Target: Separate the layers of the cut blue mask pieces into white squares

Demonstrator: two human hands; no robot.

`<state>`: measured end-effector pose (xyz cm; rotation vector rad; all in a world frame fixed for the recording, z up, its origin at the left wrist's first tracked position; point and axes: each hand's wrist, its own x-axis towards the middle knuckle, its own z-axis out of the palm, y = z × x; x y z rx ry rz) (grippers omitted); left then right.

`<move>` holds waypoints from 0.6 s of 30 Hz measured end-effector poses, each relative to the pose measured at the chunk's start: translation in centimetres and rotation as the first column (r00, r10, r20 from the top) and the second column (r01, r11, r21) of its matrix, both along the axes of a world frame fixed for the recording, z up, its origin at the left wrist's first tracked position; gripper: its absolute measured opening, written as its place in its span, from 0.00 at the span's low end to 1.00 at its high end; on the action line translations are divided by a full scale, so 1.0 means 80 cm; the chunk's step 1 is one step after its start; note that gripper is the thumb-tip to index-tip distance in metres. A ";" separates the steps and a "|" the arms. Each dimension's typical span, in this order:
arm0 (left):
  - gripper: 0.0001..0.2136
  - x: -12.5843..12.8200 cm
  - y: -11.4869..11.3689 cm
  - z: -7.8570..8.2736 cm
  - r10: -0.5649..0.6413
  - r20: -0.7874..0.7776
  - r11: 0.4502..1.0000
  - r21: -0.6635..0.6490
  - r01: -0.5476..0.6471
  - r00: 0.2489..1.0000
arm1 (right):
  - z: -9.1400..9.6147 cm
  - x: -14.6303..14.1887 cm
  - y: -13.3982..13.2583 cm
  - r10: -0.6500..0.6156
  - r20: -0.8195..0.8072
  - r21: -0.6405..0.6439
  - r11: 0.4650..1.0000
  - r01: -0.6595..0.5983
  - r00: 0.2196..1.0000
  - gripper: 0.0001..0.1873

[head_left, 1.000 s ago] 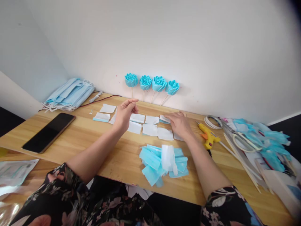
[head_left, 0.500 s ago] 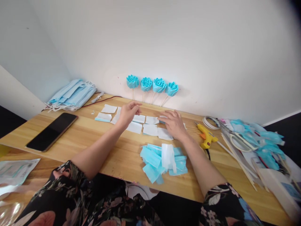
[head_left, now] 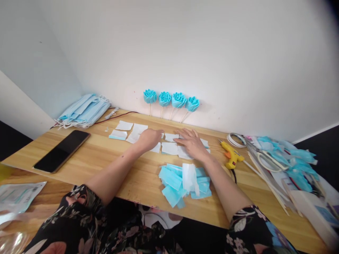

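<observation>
Several small white cut squares [head_left: 169, 148] lie in two rows on the wooden table [head_left: 106, 158]. My left hand [head_left: 149, 138] rests on the squares left of centre, fingers laid down and together. Just to its right, my right hand [head_left: 192, 143] lies flat on the squares with its fingers spread. A loose pile of blue and white mask pieces [head_left: 185, 181] sits near the front edge, between my forearms. Several blue fabric roses on sticks [head_left: 171, 100] lean against the wall behind the squares.
A stack of blue face masks [head_left: 83, 110] and a black phone [head_left: 62, 151] lie at the left. A yellow glue gun [head_left: 231, 155], tape roll [head_left: 235, 138], scissors [head_left: 270, 158], wooden sticks and blue scraps [head_left: 299, 164] crowd the right. A packet [head_left: 18, 194] lies at the lower left.
My left hand has come down from a raised pinch onto the white squares. My right hand has shifted left and flattened on them. The view has tilted slightly.
</observation>
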<state>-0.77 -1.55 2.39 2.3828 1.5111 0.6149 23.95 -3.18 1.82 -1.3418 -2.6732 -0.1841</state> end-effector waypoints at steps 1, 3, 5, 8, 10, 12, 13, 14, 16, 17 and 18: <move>0.15 0.000 0.000 0.002 0.009 0.011 1.000 0.014 -0.009 1.000 | 0.000 0.000 0.000 -0.001 -0.024 0.015 1.000 0.001 1.000 0.30; 0.16 -0.002 0.001 0.006 0.046 0.035 0.997 0.054 -0.048 0.998 | 0.001 0.000 0.002 -0.013 -0.101 0.060 0.998 0.019 0.995 0.29; 0.16 -0.005 0.003 0.010 0.084 0.087 0.991 0.099 -0.092 0.993 | 0.000 0.002 0.004 -0.023 -0.185 0.109 0.993 0.044 0.982 0.28; 0.14 -0.010 0.008 0.012 0.115 0.132 0.982 0.134 -0.133 0.985 | -0.004 0.006 0.008 -0.014 -0.259 0.168 0.984 0.059 0.966 0.24; 0.14 -0.014 0.012 0.011 0.134 0.097 0.981 0.126 -0.146 0.986 | -0.008 0.010 0.011 0.001 -0.280 0.205 0.977 0.059 0.960 0.22; 0.13 -0.019 0.015 0.011 0.158 0.056 0.979 0.119 -0.163 0.986 | -0.010 0.014 0.014 0.013 -0.296 0.244 0.968 0.063 0.955 0.21; 0.14 -0.020 0.017 0.011 0.174 0.046 0.977 0.120 -0.179 0.984 | -0.011 0.016 0.015 0.015 -0.302 0.261 0.963 0.068 0.953 0.21; 0.14 -0.022 0.018 0.011 0.195 0.046 0.972 0.123 -0.199 0.980 | -0.011 0.017 0.015 0.012 -0.306 0.275 0.958 0.076 0.952 0.21; 0.14 -0.025 0.021 0.013 0.236 0.067 0.961 0.133 -0.243 0.969 | -0.009 0.019 0.016 0.000 -0.307 0.297 0.950 0.096 0.952 0.20; 0.15 -0.026 0.021 0.014 0.253 0.079 0.955 0.137 -0.262 0.964 | -0.009 0.019 0.016 -0.005 -0.306 0.306 0.947 0.103 0.952 0.19; 0.15 -0.026 0.022 0.014 0.265 0.089 0.951 0.139 -0.275 0.960 | -0.008 0.020 0.015 -0.009 -0.305 0.312 0.944 0.109 0.952 0.18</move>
